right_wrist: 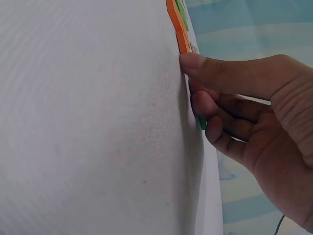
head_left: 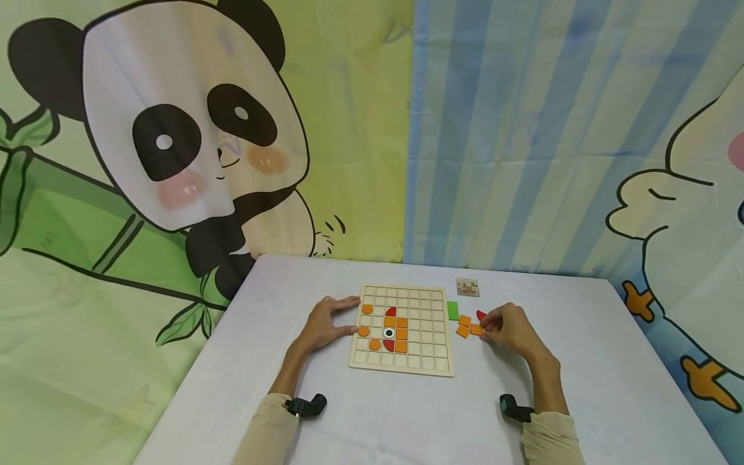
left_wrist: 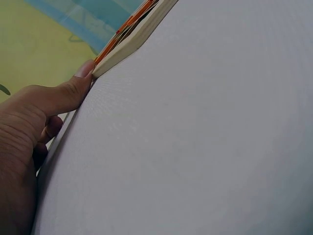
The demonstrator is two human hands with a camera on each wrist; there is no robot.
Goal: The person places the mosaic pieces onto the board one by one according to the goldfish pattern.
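Observation:
A wooden grid board (head_left: pixel 429 349) lies on the table, bearing orange, red and eye-marked pieces. My left hand (head_left: pixel 323 325) is at its left side, thumb and fingertips against the edge, fingers spread. In the left wrist view the thumb (left_wrist: pixel 73 90) presses the board's corner (left_wrist: pixel 122 51). To the right of the board, my right hand (head_left: pixel 511 329) pinches an orange square tile (head_left: pixel 475 329) at its edge between thumb and fingers. Two more orange squares (head_left: pixel 463 326) lie just left of it. A red curved piece (head_left: pixel 480 315) shows beside the fingers, partly hidden.
A green tile (head_left: pixel 453 310) lies by the board's right edge. Behind it is a small pattern card (head_left: pixel 467 287) with a printed grid. On the board, orange discs (head_left: pixel 374 345) sit left of a white eye piece (head_left: pixel 389 333). A printed cloth (head_left: pixel 360 161) hangs behind the table.

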